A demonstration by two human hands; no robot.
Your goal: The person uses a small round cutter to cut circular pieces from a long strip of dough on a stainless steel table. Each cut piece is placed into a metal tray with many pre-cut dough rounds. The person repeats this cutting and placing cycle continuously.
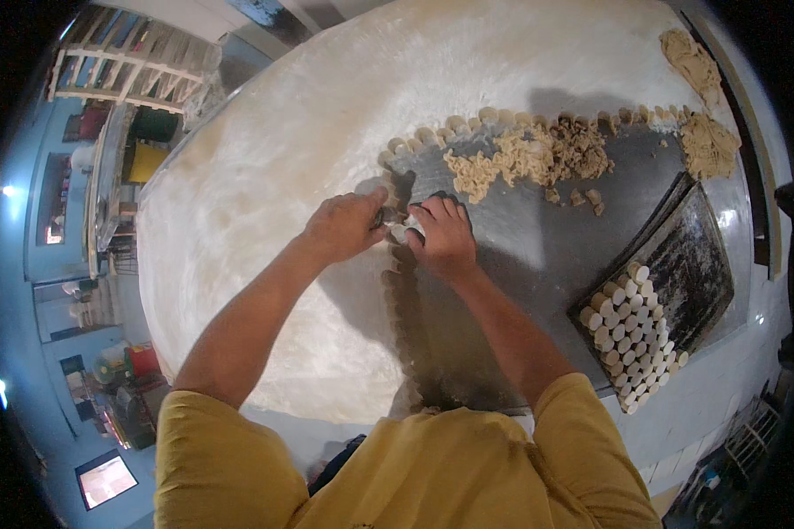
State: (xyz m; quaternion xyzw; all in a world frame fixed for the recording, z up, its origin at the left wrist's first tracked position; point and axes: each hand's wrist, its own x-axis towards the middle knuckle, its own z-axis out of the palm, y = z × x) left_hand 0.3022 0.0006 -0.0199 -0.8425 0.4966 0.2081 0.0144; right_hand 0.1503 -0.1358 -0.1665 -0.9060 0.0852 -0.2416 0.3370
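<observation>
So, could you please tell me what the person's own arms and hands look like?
A mustard-yellow fabric shirt has short sleeves ending near the elbows, leaving the left forearm and right forearm bare. The left hand and right hand are bare too, without gloves or visible wristwear.

On the tabletop [512, 256] I see a dough sheet [256, 194] left of and beyond my right grip [445, 238], scraps [538, 159] ahead-right, rounds [628, 335] on trays [695, 264] right-rear.
</observation>
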